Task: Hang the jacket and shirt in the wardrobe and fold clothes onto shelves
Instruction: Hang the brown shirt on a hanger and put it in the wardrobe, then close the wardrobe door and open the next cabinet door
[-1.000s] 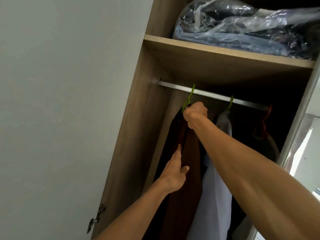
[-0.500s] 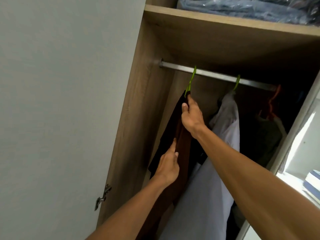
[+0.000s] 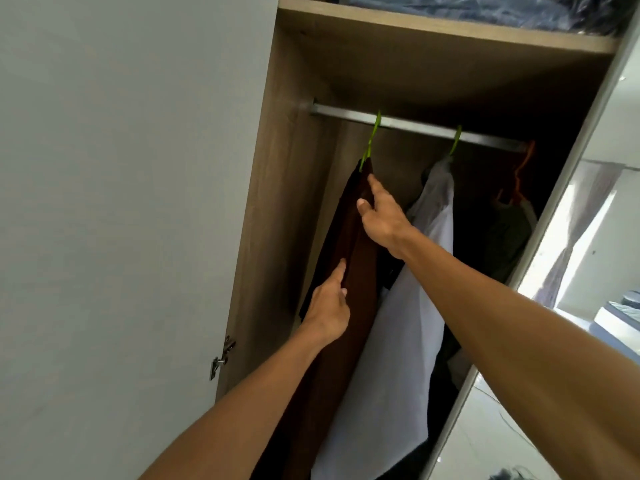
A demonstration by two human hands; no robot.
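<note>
Beneath the wardrobe's top shelf (image 3: 433, 32), which carries a plastic-wrapped bundle (image 3: 485, 8), a metal rail (image 3: 415, 124) runs from near left to far right. Three garments hang from it. The brown jacket (image 3: 349, 237) is leftmost on a green hanger (image 3: 374, 133), close to the wardrobe's left wall. The white shirt (image 3: 398, 323) is just beside it to the right on a second green hanger (image 3: 456, 140). A dark green garment (image 3: 509, 237) on an orange hanger (image 3: 519, 171) sits far right in shadow. The open door (image 3: 121, 202) with its hinge (image 3: 221, 358) fills the left side.

The shirt's lower part presses against the jacket's right side and crowds it.

The jacket hangs with its long axis running down from the hook, edge-on to the camera, its foot swinging toward the near side.

The right hand (image 3: 381, 216) lies on the jacket just under the hook, fingers stretched out, thumb apart, gripping nothing. The left hand (image 3: 329, 306) touches the jacket's front edge lower down with straight fingers, also holding nothing.
</note>
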